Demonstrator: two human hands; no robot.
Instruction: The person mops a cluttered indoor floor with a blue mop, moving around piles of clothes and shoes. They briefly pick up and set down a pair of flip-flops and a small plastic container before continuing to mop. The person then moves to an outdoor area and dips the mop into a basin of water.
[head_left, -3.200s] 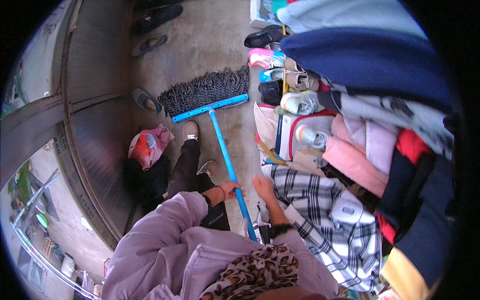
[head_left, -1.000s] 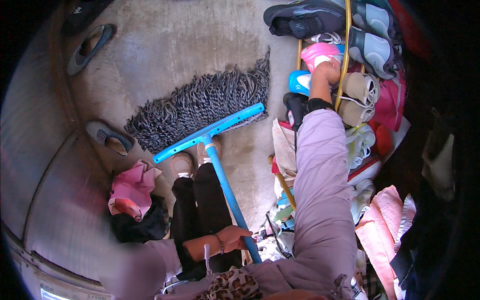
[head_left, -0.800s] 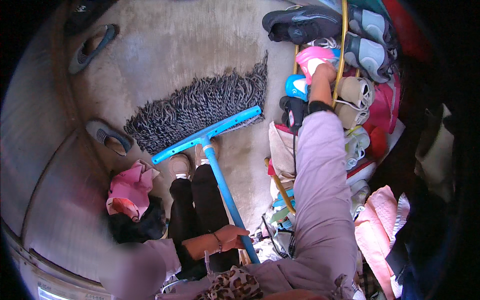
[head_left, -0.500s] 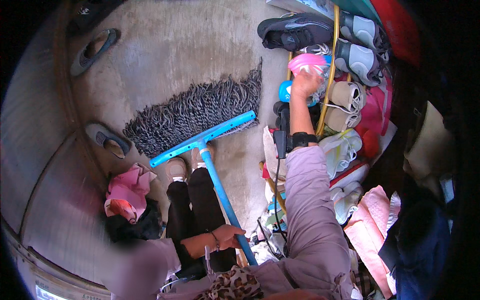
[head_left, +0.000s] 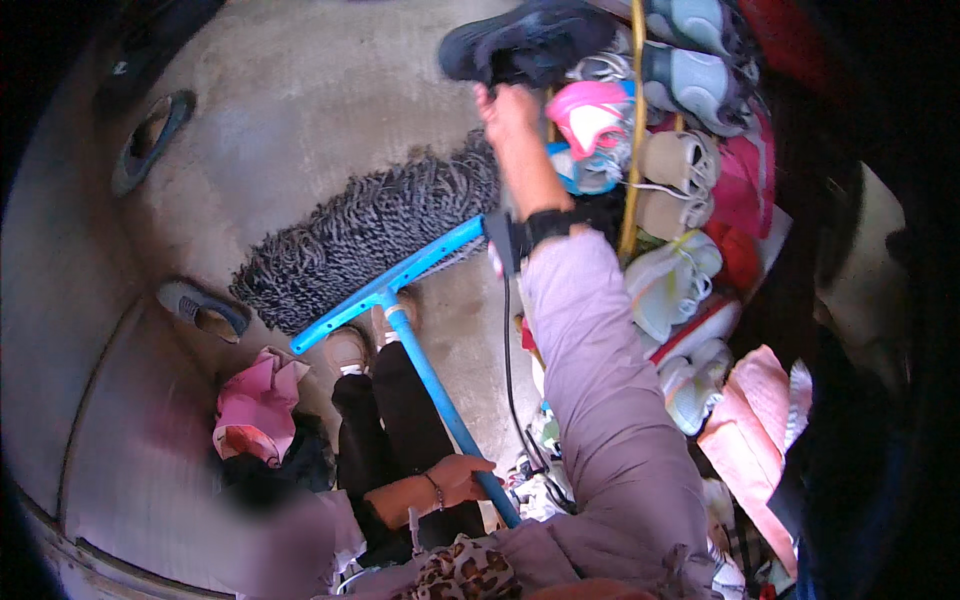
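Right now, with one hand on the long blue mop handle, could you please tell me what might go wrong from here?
The right hand is close to the large black shoe, so a bump might knock it loose. The thin black cable hanging from the black wrist device could snag on the long blue mop handle. The dark grey stranded mop head lies just ahead of the person's brown shoes, so a forward step might trip them.

The right hand point(head_left: 511, 112) is withdrawn from the pink shoe point(head_left: 588, 108), which is left uncovered, and is brought up to the near edge of the black shoe point(head_left: 545, 38). That shoe, now blurred, is shifted farther left from the yellow rack post point(head_left: 638, 140).
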